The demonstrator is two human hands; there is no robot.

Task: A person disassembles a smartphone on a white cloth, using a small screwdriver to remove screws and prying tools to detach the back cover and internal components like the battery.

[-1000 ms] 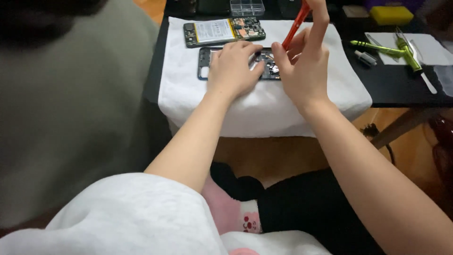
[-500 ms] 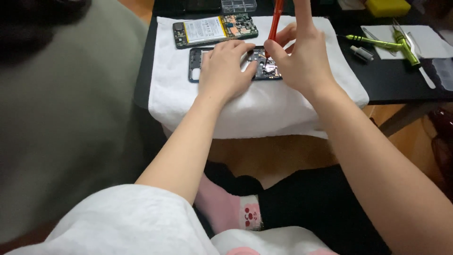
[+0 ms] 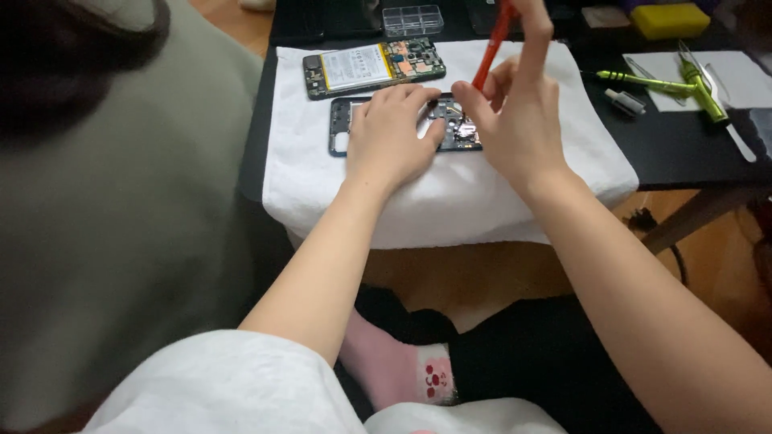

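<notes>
Phone frame (image 3: 347, 128), dark, flat and rectangular with bare circuitry at one end, lies on a soft white towel (image 3: 450, 193) under both hands. Left hand (image 3: 390, 137) rests spread across its middle, palm down, pressing it flat. Right hand (image 3: 519, 112) pinches a slim orange screwdriver (image 3: 492, 44) upright over the frame's exposed end. Just beyond the fingers lies a second opened phone (image 3: 370, 66); green tools (image 3: 671, 80) sit well right of the right hand.
</notes>
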